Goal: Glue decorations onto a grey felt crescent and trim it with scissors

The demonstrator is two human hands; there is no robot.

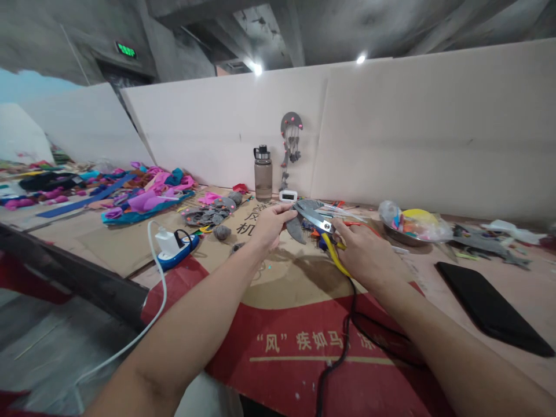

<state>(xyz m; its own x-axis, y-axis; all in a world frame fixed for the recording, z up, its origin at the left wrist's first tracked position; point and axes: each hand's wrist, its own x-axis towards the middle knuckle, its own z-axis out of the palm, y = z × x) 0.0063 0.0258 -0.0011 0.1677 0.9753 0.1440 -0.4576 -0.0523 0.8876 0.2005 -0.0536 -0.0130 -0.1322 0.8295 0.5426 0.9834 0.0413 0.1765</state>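
From the head view, I see the left grip [271, 226] pinching a grey felt piece [295, 230] just above the cardboard sheet [278, 289], and the right grip [367, 255] closed round the yellow-handled scissors [326, 226], whose blades meet the felt; whether it sits between them I can't tell. The felt looks light, soft and a little floppy, neither slippery nor brittle, so it's probably best pinched by its edge, well clear of the blades; the scissors should be stiff and heavier, held by the loops. The cardboard, part brown, part red, covers some of the counter [521, 284], with a phone [490, 307] at right, a bottle [263, 176] behind, and pale boards [434, 116] beneath a concrete ceiling [373, 29]
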